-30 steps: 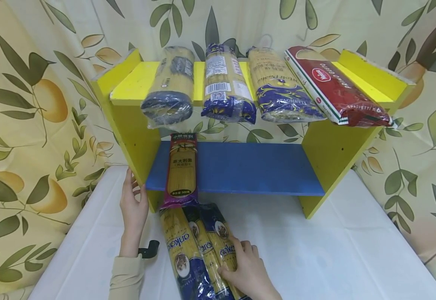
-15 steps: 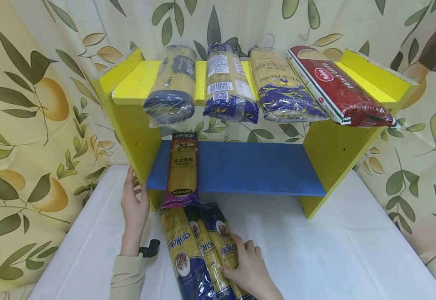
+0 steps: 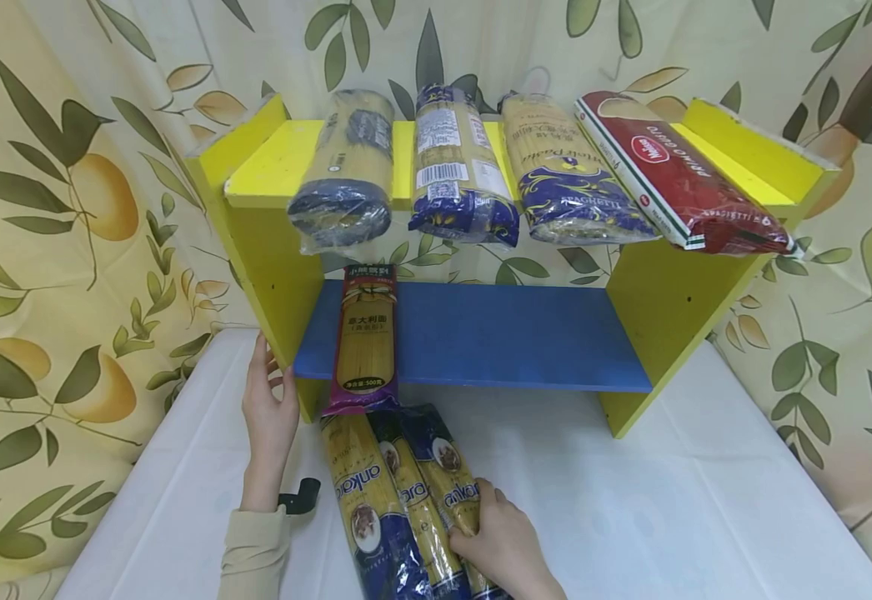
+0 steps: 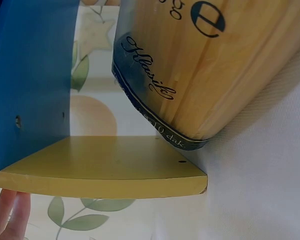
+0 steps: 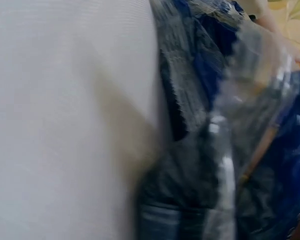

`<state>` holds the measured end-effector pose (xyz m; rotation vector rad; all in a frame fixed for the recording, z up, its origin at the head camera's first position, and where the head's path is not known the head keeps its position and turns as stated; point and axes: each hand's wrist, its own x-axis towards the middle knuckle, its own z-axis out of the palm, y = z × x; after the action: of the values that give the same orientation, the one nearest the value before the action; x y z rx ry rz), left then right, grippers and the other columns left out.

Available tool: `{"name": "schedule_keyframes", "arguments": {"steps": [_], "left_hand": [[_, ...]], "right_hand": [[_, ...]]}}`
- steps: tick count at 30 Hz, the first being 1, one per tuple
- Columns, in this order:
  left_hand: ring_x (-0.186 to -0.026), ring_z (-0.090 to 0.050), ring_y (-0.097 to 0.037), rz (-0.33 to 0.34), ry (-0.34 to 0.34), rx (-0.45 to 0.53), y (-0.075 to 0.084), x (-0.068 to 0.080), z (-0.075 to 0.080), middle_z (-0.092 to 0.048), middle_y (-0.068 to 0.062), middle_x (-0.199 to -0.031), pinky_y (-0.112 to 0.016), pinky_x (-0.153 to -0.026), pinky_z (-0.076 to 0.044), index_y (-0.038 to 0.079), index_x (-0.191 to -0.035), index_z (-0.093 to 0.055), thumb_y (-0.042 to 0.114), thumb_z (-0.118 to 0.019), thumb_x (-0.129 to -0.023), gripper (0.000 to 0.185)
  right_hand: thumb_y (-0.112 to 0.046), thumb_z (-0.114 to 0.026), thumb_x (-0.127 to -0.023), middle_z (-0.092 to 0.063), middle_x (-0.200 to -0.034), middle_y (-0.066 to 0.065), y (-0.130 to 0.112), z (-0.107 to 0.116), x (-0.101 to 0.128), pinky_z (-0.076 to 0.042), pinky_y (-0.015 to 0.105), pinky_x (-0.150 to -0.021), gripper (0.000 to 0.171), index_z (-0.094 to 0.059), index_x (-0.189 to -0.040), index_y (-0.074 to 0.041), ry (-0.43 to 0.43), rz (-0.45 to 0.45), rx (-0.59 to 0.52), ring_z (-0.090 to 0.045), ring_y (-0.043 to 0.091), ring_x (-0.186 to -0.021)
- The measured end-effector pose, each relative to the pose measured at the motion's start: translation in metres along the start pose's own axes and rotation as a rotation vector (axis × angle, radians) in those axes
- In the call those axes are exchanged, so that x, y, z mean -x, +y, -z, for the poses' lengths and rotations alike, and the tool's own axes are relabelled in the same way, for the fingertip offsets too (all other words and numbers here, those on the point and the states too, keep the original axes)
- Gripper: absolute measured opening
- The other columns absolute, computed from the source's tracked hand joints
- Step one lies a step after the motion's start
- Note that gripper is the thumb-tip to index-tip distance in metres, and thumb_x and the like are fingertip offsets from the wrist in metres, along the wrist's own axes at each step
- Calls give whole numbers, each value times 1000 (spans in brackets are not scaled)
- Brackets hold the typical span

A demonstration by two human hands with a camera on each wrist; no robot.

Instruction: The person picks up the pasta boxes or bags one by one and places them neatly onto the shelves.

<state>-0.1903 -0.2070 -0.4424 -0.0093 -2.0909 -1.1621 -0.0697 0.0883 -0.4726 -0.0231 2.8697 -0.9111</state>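
Observation:
Three ankara spaghetti packs lie side by side on the white cloth in front of the shelf: a left pack, a middle pack and a right pack. My right hand grips the right pack, thumb on its left side and fingers along its right edge. In the right wrist view, dark blue pack wrappers fill the right side; that hand barely shows there. My left hand rests against the outer face of the shelf's yellow left panel, its fingers extended; fingertips also show in the left wrist view.
On the blue lower board lies a purple-edged spaghetti pack. The yellow top board bears a grey-ended pack, two blue-ended packs and a red pack. A patterned curtain hangs around.
My right hand has shifted slightly right, and its fingers have closed round the right pack, which has moved a little away from the middle one. The left hand keeps its place.

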Motion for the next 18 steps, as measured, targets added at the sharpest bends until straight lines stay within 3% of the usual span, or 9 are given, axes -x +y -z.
{"name": "schedule_keyframes", "arguments": {"steps": [7,18], "left_hand": [[-111,-58,-33,11,5,3,0,0,0,-53,-18,-135,-20,-80,-48,23,-153,-26,1,-55,-94,69],[-110,-58,-33,8,2,-5,0,0,0,-54,-19,-134,-22,-80,-48,23,-153,-26,0,-55,-94,70]], "right_hand": [[-24,-75,-66,-59,-83,7,3,-4,0,-44,23,-42,78,-46,-130,10,-7,-19,-143,-52,12,-58],[-22,-74,-69,-61,-83,4,9,-1,9,-46,24,-45,68,-50,-129,0,13,-70,-249,-53,13,-62]]}}
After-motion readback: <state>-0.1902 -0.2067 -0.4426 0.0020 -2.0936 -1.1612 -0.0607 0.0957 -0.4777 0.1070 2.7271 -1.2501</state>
